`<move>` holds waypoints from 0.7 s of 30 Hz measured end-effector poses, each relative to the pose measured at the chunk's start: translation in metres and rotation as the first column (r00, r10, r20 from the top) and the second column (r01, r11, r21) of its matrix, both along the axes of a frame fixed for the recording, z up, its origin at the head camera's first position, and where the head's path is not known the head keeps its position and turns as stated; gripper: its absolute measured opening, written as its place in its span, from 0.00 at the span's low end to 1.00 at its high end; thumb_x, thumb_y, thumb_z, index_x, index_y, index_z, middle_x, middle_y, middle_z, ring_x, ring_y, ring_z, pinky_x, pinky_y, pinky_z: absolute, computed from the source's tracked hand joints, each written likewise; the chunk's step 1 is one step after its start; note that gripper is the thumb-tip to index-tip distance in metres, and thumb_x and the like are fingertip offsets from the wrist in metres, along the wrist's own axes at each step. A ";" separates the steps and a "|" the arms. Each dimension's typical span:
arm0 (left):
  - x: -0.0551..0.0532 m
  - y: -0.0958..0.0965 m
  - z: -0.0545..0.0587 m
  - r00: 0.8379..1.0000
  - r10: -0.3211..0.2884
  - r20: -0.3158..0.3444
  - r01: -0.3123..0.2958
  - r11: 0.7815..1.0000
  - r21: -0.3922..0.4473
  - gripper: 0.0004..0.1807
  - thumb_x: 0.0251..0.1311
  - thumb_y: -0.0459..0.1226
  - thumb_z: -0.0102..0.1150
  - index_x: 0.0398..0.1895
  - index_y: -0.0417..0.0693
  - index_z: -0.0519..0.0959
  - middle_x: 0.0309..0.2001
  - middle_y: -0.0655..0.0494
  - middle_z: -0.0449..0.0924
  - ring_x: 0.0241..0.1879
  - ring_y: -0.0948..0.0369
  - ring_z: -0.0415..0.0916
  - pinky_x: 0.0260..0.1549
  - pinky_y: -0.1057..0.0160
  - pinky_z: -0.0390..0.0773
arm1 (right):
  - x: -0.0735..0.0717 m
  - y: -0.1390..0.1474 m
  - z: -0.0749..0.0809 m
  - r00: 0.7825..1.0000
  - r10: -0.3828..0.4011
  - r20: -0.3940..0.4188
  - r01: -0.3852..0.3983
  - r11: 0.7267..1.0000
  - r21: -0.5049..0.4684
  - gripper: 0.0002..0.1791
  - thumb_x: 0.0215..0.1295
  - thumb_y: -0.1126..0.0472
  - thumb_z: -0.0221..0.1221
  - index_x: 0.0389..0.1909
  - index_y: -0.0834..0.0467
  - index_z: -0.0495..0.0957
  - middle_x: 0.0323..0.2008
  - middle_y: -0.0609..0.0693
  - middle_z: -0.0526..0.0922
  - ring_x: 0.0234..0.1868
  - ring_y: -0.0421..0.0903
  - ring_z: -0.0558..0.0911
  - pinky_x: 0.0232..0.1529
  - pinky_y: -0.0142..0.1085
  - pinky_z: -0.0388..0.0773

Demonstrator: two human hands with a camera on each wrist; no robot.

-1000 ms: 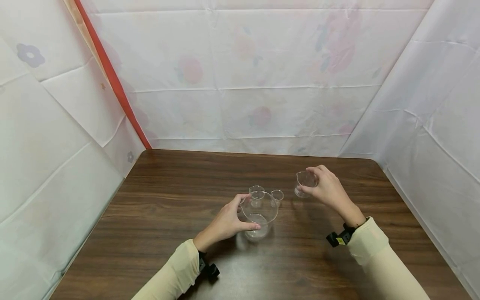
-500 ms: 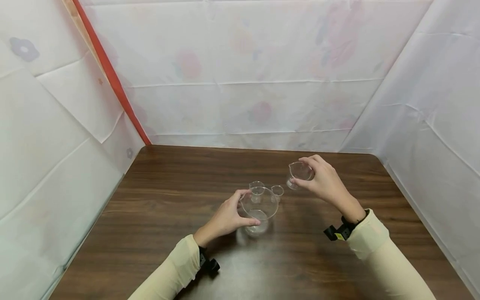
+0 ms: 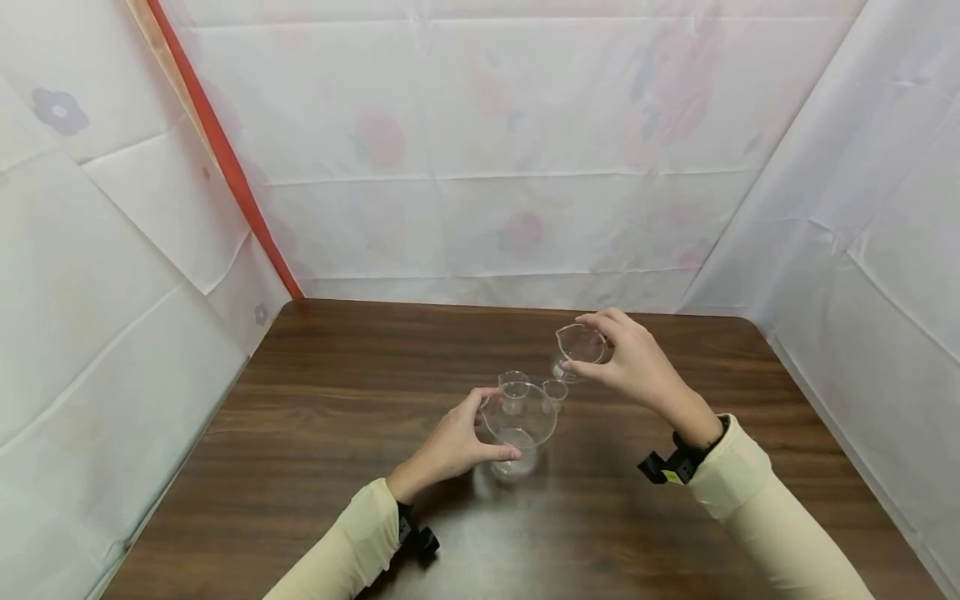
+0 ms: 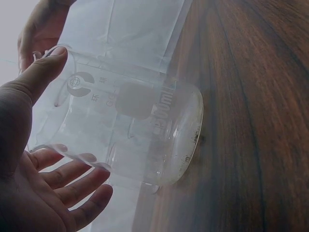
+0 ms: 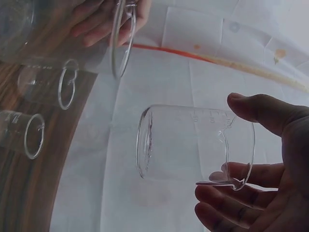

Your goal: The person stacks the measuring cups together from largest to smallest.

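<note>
Left hand (image 3: 454,437): holds the big cup (image 4: 137,104), standing on the desk (image 3: 337,375).
Right hand (image 3: 637,360): holds the middle cup (image 5: 183,145), up off the desk.
Careful: best grip softly, go slow and not bump the small cups (image 5: 46,89) behind the big one.
Cups: one big, one middle, two small, four in all.

A dark brown table (image 3: 300,400) with streaked wood grain and rounded far corners bears a large glass beaker (image 4: 130,116), upright near its middle. Just behind stand a small beaker (image 5: 48,87) and, to its right, an even smaller beaker (image 5: 21,134).
</note>
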State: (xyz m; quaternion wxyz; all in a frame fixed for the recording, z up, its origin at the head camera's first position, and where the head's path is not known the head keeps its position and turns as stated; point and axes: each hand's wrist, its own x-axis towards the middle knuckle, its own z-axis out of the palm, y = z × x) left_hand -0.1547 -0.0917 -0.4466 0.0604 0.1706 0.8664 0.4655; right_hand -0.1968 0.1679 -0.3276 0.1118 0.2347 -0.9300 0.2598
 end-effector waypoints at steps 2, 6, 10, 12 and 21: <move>0.000 0.000 0.000 1.000 0.002 -0.001 -0.002 1.000 -0.002 0.50 0.42 0.55 0.76 0.68 0.52 0.64 0.65 0.53 0.71 0.57 0.45 0.76 0.55 0.49 0.77 | 0.001 -0.003 0.001 1.000 0.021 0.000 -0.021 1.000 -0.012 0.33 0.51 0.52 0.73 0.57 0.60 0.77 0.43 0.54 0.78 0.37 0.47 0.76 0.35 0.37 0.73; -0.001 0.001 0.000 1.000 0.007 -0.002 -0.007 1.000 -0.007 0.49 0.42 0.55 0.77 0.68 0.52 0.64 0.63 0.51 0.72 0.56 0.44 0.77 0.54 0.48 0.78 | 0.002 -0.009 0.003 0.997 0.071 -0.011 -0.071 0.997 -0.035 0.32 0.48 0.53 0.75 0.55 0.60 0.78 0.42 0.52 0.79 0.37 0.46 0.77 0.34 0.35 0.73; 0.000 0.002 0.000 1.000 0.008 -0.005 -0.008 1.000 -0.012 0.49 0.42 0.55 0.77 0.68 0.53 0.64 0.63 0.50 0.73 0.55 0.44 0.77 0.53 0.48 0.78 | 0.004 -0.015 0.004 0.992 0.123 -0.028 -0.124 0.991 -0.043 0.32 0.47 0.53 0.75 0.53 0.61 0.79 0.40 0.50 0.79 0.36 0.43 0.76 0.32 0.33 0.73; 0.000 0.002 0.000 1.000 0.004 -0.005 -0.005 1.000 -0.013 0.48 0.42 0.54 0.77 0.68 0.54 0.64 0.63 0.50 0.72 0.56 0.44 0.77 0.54 0.48 0.78 | 0.005 -0.018 0.003 0.988 0.152 -0.037 -0.153 0.987 -0.041 0.31 0.47 0.54 0.75 0.53 0.61 0.79 0.41 0.51 0.80 0.36 0.43 0.76 0.32 0.32 0.74; -0.001 0.001 0.002 1.000 0.004 -0.005 -0.004 1.000 -0.022 0.47 0.43 0.55 0.76 0.67 0.58 0.64 0.64 0.50 0.72 0.55 0.44 0.77 0.53 0.48 0.78 | 0.010 -0.031 0.001 0.966 0.258 -0.021 -0.258 0.966 -0.019 0.30 0.50 0.54 0.74 0.54 0.60 0.78 0.46 0.52 0.79 0.39 0.45 0.79 0.35 0.35 0.77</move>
